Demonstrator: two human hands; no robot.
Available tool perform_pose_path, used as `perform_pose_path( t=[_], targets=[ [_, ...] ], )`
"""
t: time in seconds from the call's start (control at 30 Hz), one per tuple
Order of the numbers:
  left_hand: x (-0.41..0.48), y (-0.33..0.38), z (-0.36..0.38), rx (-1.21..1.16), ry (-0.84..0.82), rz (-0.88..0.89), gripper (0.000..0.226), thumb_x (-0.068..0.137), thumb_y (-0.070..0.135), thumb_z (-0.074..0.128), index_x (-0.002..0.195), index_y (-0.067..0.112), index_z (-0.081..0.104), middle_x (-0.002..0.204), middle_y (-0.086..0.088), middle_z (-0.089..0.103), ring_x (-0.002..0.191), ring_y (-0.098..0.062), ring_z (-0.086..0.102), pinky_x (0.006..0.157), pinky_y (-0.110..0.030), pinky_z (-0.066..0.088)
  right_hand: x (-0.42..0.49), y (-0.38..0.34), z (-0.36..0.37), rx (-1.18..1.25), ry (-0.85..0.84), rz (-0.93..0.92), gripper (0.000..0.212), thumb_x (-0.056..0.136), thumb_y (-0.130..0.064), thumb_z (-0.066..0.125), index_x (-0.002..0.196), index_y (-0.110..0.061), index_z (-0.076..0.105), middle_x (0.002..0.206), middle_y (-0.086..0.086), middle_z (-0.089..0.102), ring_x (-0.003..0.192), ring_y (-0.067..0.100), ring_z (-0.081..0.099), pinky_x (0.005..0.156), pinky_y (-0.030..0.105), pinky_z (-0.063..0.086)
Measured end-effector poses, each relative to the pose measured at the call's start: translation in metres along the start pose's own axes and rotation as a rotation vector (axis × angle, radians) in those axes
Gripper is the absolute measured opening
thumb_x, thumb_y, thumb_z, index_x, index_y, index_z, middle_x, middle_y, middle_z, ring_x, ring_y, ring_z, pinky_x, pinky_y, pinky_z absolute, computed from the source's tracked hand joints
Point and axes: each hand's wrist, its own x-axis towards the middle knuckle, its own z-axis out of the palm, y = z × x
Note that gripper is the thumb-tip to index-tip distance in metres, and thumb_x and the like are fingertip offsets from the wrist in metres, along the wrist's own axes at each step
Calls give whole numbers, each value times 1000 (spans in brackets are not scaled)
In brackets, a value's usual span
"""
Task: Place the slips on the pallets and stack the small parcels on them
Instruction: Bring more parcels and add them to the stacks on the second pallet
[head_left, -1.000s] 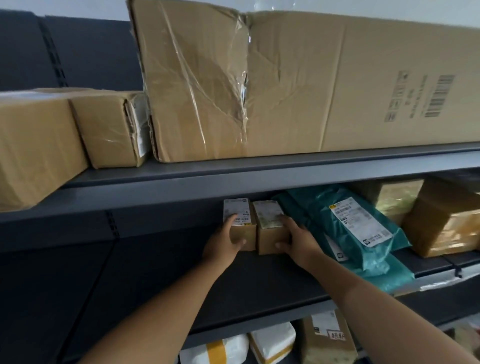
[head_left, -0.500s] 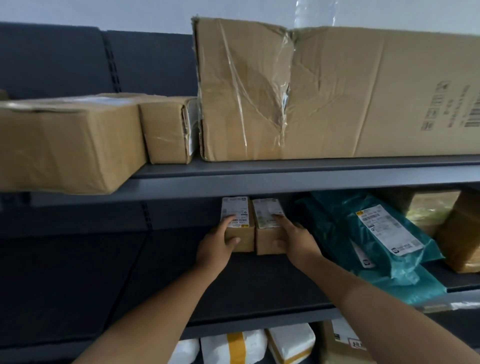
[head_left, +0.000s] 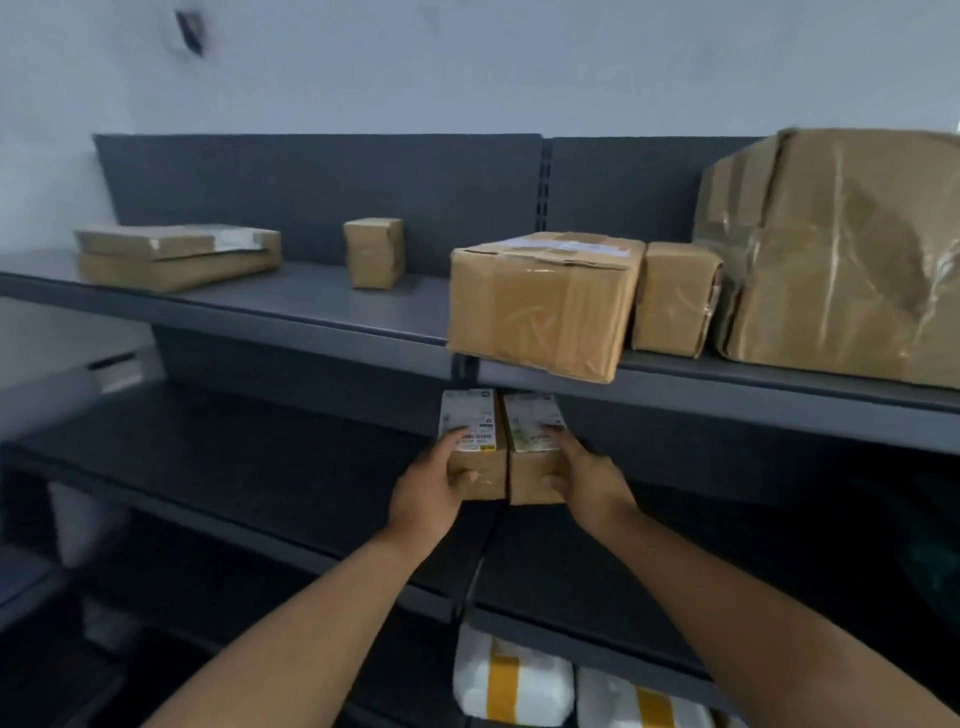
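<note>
Two small brown parcels with white labels on top sit side by side between my hands, in front of the middle shelf. My left hand (head_left: 434, 493) grips the left small parcel (head_left: 480, 460), thumb on its label. My right hand (head_left: 584, 480) grips the right small parcel (head_left: 532, 462), fingers over its label and front. The two parcels touch each other. Whether they rest on the shelf or are lifted off it I cannot tell. No slips or pallets are in view.
A dark grey metal rack (head_left: 291, 312) fills the view. Its upper shelf holds flat boxes (head_left: 176, 254), a small box (head_left: 374, 252), a taped carton (head_left: 540, 306) overhanging the edge, and a large carton (head_left: 841, 260). White-and-yellow packages (head_left: 514, 680) lie on the bottom shelf.
The view has swung left and up, showing more of the upper shelf. Both hands have closed on the two small parcels and drawn them toward me, away from the teal bags.
</note>
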Motion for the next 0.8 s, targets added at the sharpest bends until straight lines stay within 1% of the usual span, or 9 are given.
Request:
perform_pose_path(
  t=[0.1, 0.17, 0.27, 0.37, 0.43, 0.5, 0.57, 0.7, 0.8],
  targets=[
    [-14, -41, -57, 43, 65, -80, 57, 91, 32, 64, 138, 49, 37, 136, 1, 55, 110, -18, 58, 84, -34, 52, 14, -60, 32, 60, -75, -90, 73, 91, -25, 64, 146, -48, 22, 142, 11, 49, 120, 30, 53, 97, 38, 48],
    [-27, -67, -95, 62, 120, -117, 57, 91, 31, 65, 138, 49, 37, 137, 2, 53, 108, -15, 56, 83, -31, 51, 21, -101, 55, 91, -113, -146, 72, 91, -25, 64, 147, -46, 23, 143, 12, 48, 123, 31, 52, 100, 40, 47],
    [-49, -103, -152, 110, 216, -168, 57, 90, 31, 65, 138, 46, 39, 138, 2, 53, 109, -18, 57, 86, -36, 53, 27, -163, 90, 151, -151, -232, 71, 91, -22, 64, 147, -43, 26, 146, 11, 45, 127, 28, 48, 106, 41, 42],
    [-73, -137, -207, 181, 313, -263, 54, 91, 32, 63, 138, 45, 38, 140, 5, 52, 107, -19, 59, 84, -36, 53, 31, -223, 125, 226, -179, -320, 71, 90, -16, 64, 145, -45, 28, 147, 5, 42, 127, 22, 46, 105, 35, 40],
    [-90, -160, -242, 207, 379, -315, 53, 91, 32, 63, 137, 45, 40, 142, 7, 51, 108, -20, 60, 85, -36, 52, 33, -264, 150, 242, -205, -335, 71, 91, -16, 64, 143, -48, 29, 146, 3, 40, 124, 20, 46, 100, 31, 41],
    [-109, -182, -276, 243, 436, -351, 53, 91, 33, 63, 137, 45, 39, 141, 7, 52, 110, -21, 59, 85, -36, 52, 34, -303, 174, 270, -249, -376, 71, 90, -15, 65, 143, -47, 31, 144, 3, 42, 121, 18, 46, 96, 28, 41],
    [-129, -204, -309, 290, 485, -390, 54, 91, 34, 63, 138, 44, 38, 140, 4, 53, 109, -22, 59, 82, -36, 52, 32, -342, 196, 287, -283, -439, 70, 88, -14, 67, 142, -44, 33, 141, 3, 45, 119, 18, 48, 94, 27, 42],
    [-175, -249, -372, 363, 555, -487, 54, 93, 34, 59, 140, 43, 34, 139, 2, 52, 101, -23, 61, 73, -38, 53, 20, -423, 240, 305, -327, -514, 68, 88, -15, 67, 142, -41, 35, 139, 2, 47, 121, 21, 50, 97, 34, 46],
    [-209, -278, -410, 412, 579, -527, 56, 93, 33, 60, 140, 44, 32, 140, 2, 51, 94, -20, 61, 66, -35, 53, 2, -479, 273, 365, -366, -551, 67, 88, -14, 67, 143, -39, 37, 139, 1, 47, 122, 20, 49, 98, 32, 44]
  ],
)
